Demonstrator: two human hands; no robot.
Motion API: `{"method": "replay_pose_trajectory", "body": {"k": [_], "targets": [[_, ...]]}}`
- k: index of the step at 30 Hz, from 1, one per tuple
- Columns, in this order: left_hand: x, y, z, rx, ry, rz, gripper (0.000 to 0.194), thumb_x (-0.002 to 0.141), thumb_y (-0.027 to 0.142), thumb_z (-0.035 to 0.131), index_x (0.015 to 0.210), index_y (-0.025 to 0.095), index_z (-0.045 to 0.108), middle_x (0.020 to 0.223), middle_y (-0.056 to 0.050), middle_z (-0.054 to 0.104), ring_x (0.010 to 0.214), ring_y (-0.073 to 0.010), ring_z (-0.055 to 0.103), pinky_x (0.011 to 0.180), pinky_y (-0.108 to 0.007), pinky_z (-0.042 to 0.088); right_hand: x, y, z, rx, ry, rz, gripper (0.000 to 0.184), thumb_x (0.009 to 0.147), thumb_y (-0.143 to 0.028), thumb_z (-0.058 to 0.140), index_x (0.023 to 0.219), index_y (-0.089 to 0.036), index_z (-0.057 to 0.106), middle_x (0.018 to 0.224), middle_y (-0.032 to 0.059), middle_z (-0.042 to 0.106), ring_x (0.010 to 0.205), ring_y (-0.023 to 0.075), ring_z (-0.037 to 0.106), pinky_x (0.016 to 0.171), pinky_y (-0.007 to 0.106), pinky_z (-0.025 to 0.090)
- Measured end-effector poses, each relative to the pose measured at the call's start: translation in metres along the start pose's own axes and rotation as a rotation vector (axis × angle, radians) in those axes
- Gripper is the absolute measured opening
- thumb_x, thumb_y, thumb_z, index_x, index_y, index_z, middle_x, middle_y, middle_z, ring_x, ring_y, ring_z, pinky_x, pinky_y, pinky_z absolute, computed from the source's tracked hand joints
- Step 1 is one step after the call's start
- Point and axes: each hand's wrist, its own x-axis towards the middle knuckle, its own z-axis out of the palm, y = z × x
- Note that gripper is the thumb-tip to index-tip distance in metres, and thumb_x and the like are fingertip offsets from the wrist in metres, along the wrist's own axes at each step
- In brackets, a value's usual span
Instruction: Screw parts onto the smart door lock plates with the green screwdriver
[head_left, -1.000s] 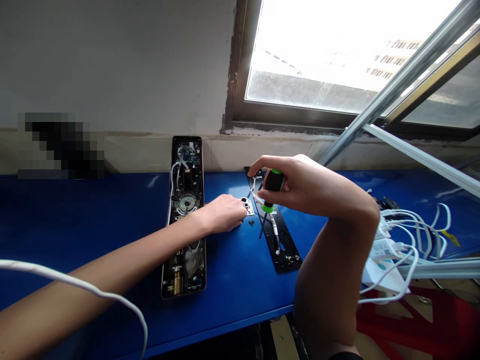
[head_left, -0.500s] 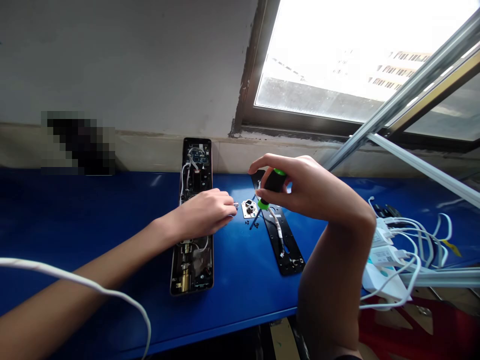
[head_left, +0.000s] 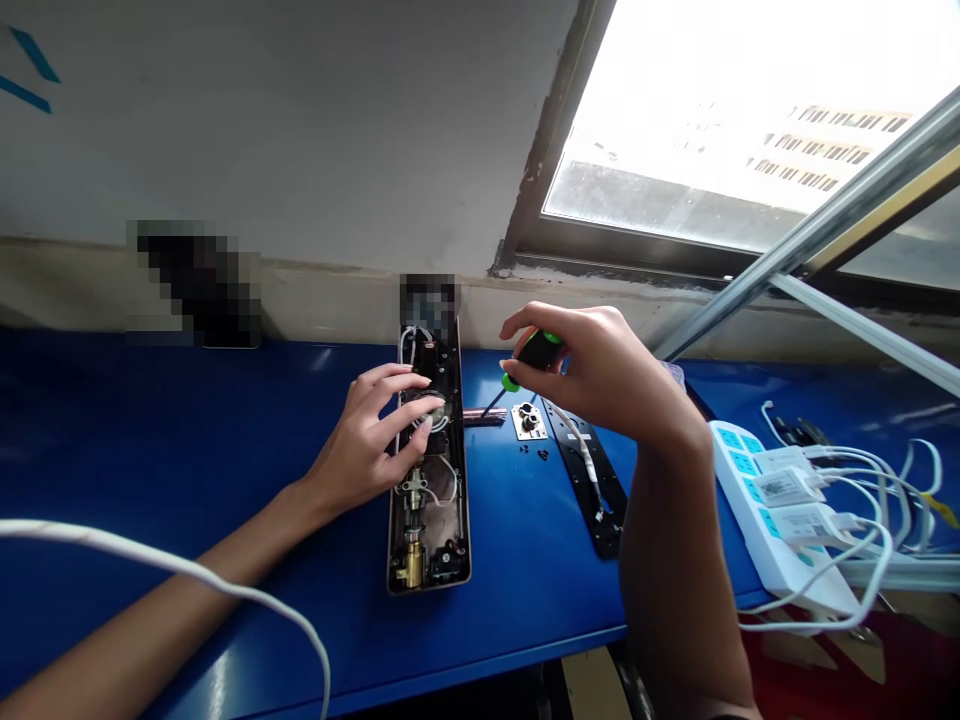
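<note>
My left hand [head_left: 373, 435] rests over the open electronic door lock body [head_left: 429, 510], its fingers spread on the round mechanism [head_left: 429, 408] among white wires. My right hand [head_left: 592, 375] grips a screwdriver with a black and green handle [head_left: 536, 352], its thin shaft slanting down-left over the blue bench. Just right of the shaft tip lies a small metal plate with holes [head_left: 529, 422]. Several tiny black screws [head_left: 534, 453] sit below it. A flat metal strip [head_left: 484, 417] lies beside the lock. A long black plate carrying a white cable [head_left: 585, 470] lies to the right.
A white power strip [head_left: 765, 510] with plugged-in adapters and tangled white cables sits at the bench's right end. A white cable [head_left: 150, 555] crosses over my left forearm. Metal rails [head_left: 847, 230] slant across the window at the right, above the bench.
My left hand has moved left, from beside the small plate onto the lock body, with its fingers now spread. The screwdriver stays in my right hand. The whole view has shifted as my head turned.
</note>
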Motion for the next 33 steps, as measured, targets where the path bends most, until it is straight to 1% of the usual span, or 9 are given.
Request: {"method": "replay_pose_trajectory", "body": {"k": [4,9,11,15,20,24,26,28,33], "targets": [[-0.013,-0.004,0.007,-0.024,0.035,-0.093,0.04,0.099,0.022,0.057,0.138,0.029,0.06,0.149,-0.012,0.048,0.146,-0.036,0.042,0.121,-0.062,0.037,0.007,-0.005,0.012,-0.008,-0.022,0.028,0.019,0.093,-0.029,0.067,0.11,-0.021,0.071,0.089,0.0023,0.076,0.07,0.0131,0.064,0.066,0.029,0.047],[-0.023,-0.003,0.011,-0.161,-0.047,-0.257,0.049,0.104,0.024,0.049,0.153,0.031,0.046,0.162,-0.011,0.035,0.152,-0.0337,0.035,0.123,-0.059,0.038,0.015,-0.012,0.026,-0.089,-0.036,0.062,0.011,0.093,-0.025,0.065,0.102,-0.02,0.07,0.093,0.0029,0.076,0.07,0.0131,0.062,0.066,0.029,0.046],[-0.024,-0.002,0.01,-0.213,-0.057,-0.291,0.05,0.106,0.024,0.047,0.155,0.033,0.043,0.165,-0.01,0.033,0.154,-0.0325,0.035,0.124,-0.058,0.038,0.015,-0.014,0.031,-0.146,-0.08,0.116,0.008,0.093,-0.025,0.063,0.096,-0.02,0.068,0.087,0.0027,0.073,0.07,0.0139,0.06,0.064,0.03,0.043],[-0.024,-0.003,0.007,-0.265,-0.048,-0.336,0.048,0.107,0.023,0.044,0.154,0.032,0.044,0.168,-0.009,0.032,0.156,-0.0323,0.035,0.125,-0.059,0.039,0.01,-0.014,0.038,-0.197,-0.216,0.312,0.009,0.091,-0.031,0.062,0.091,-0.022,0.063,0.084,0.0056,0.068,0.069,0.0166,0.056,0.057,0.029,0.038],[-0.021,-0.001,0.007,-0.307,-0.061,-0.361,0.049,0.107,0.024,0.043,0.155,0.03,0.041,0.172,-0.011,0.028,0.158,-0.0332,0.033,0.124,-0.061,0.039,-0.007,-0.007,0.061,-0.148,-0.307,0.363,0.012,0.087,-0.025,0.062,0.098,-0.023,0.06,0.08,0.0046,0.066,0.062,0.0158,0.052,0.053,0.027,0.033],[-0.021,0.003,0.007,-0.331,-0.085,-0.361,0.046,0.107,0.021,0.04,0.152,0.028,0.044,0.176,-0.01,0.02,0.161,-0.0322,0.026,0.125,-0.06,0.038,-0.022,-0.002,0.095,-0.081,-0.273,0.384,0.013,0.087,-0.025,0.059,0.099,-0.023,0.055,0.081,0.0036,0.068,0.063,0.015,0.052,0.056,0.027,0.032],[-0.021,0.004,0.006,-0.34,-0.075,-0.36,0.045,0.106,0.019,0.04,0.149,0.027,0.046,0.176,-0.011,0.021,0.161,-0.0324,0.026,0.124,-0.06,0.04,-0.028,-0.001,0.113,-0.061,-0.24,0.396,0.012,0.086,-0.023,0.058,0.097,-0.023,0.053,0.074,0.0012,0.064,0.064,0.0158,0.052,0.059,0.028,0.031],[-0.023,0.004,0.006,-0.351,-0.06,-0.366,0.044,0.105,0.019,0.041,0.148,0.026,0.046,0.175,-0.012,0.023,0.161,-0.0335,0.027,0.123,-0.061,0.041,-0.034,-0.001,0.128,-0.039,-0.202,0.41,0.012,0.087,-0.022,0.057,0.098,-0.023,0.052,0.073,-0.0001,0.062,0.062,0.0155,0.052,0.06,0.028,0.03],[-0.028,0.003,0.006,-0.46,-0.019,-0.426,0.046,0.104,0.022,0.045,0.15,0.024,0.042,0.175,-0.015,0.023,0.159,-0.0375,0.031,0.119,-0.062,0.046,-0.047,-0.008,0.151,0.009,-0.084,0.432,0.004,0.093,-0.026,0.05,0.095,-0.024,0.047,0.079,0.0017,0.064,0.063,0.0168,0.052,0.061,0.028,0.031]]}}
